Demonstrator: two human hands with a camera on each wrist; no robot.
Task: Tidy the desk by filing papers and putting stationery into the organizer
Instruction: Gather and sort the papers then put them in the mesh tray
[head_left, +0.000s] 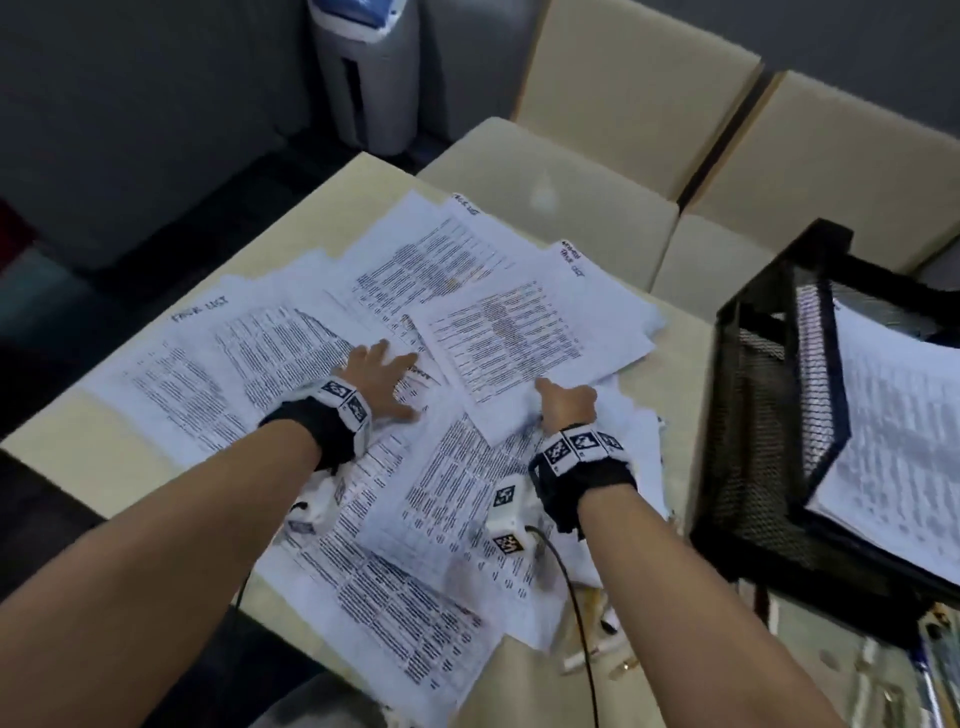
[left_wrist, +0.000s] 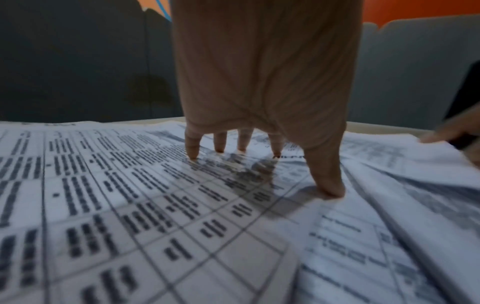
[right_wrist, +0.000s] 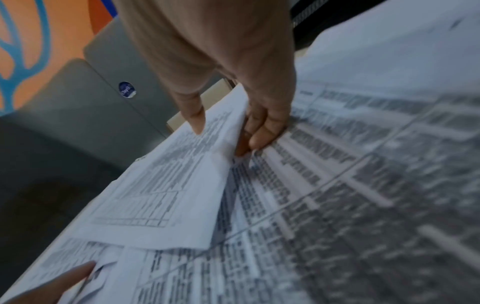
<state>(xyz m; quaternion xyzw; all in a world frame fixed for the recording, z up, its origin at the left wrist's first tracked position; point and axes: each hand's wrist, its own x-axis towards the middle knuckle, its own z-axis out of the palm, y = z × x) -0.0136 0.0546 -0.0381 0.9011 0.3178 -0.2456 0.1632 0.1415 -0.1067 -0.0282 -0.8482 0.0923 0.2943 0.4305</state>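
Several printed sheets (head_left: 270, 364) lie spread and overlapping across the beige desk (head_left: 78, 441). My left hand (head_left: 382, 382) lies flat with spread fingers on the sheets; in the left wrist view its fingertips (left_wrist: 330, 189) press down on the paper (left_wrist: 130, 195). My right hand (head_left: 566, 402) pinches the near edge of one printed sheet (head_left: 519, 338), thumb on top and fingers curled underneath; the right wrist view shows that sheet (right_wrist: 166, 185) lifted off the pile between thumb and fingers (right_wrist: 265, 131). A black mesh organizer (head_left: 769, 395) stands at the right, with papers (head_left: 893, 441) in its tray.
Pens and small stationery items (head_left: 592, 654) lie on the desk near its front right, partly under the papers. Beige chairs (head_left: 623, 104) stand behind the desk. A grey and white appliance (head_left: 369, 73) stands on the floor at the back.
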